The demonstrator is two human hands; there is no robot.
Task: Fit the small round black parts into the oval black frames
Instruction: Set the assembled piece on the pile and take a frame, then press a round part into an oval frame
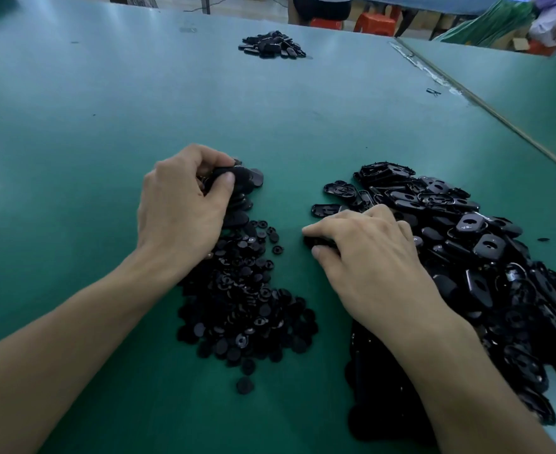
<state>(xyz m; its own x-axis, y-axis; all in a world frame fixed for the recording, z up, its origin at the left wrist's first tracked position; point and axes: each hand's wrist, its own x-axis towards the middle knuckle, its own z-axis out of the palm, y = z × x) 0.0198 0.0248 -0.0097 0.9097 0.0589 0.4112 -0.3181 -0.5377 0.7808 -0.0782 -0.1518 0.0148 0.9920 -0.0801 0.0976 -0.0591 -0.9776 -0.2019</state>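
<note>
A heap of small round black parts (247, 299) lies on the green table between my forearms. A larger heap of oval black frames (486, 257) spreads to the right. My left hand (181, 204) grips a stack of black oval pieces (237, 178) at the far end of the round-part heap, thumb pressed on top. My right hand (368, 250) rests at the left edge of the frame heap, thumb and fingers curled round a black frame (315, 240) that is mostly hidden beneath them.
Another small pile of black pieces (271, 45) sits far across the table (106, 109). A seam with tape (433, 73) runs along the right, joining a second table. Red stools and a person stand beyond the far edge.
</note>
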